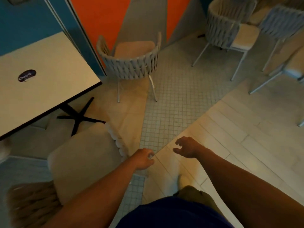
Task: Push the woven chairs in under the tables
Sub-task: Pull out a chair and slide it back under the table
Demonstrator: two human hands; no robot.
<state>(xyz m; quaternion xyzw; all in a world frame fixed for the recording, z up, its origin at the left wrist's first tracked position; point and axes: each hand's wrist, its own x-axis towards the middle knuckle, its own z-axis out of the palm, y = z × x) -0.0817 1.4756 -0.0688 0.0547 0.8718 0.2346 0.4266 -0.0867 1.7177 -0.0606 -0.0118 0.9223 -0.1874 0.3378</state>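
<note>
A white table [54,89] with a black edge fills the left side, standing on a black cross base [79,117]. A woven chair [82,162] with a beige cushion sits at lower left, its seat close to the table's near edge. My left hand [144,159] hovers just right of that chair's woven rim, fingers curled in with nothing visible in them. My right hand [189,148] hangs over the floor, fingers spread and empty. A second woven chair [131,65] stands past the table's corner, facing the orange wall.
Two more woven chairs [227,25] [283,22] stand at the upper right by another table's edge. A round dark sticker [27,75] lies on the white table. Small-tile floor [172,102] runs between the chairs. My knee and white shoe [184,181] are below my hands.
</note>
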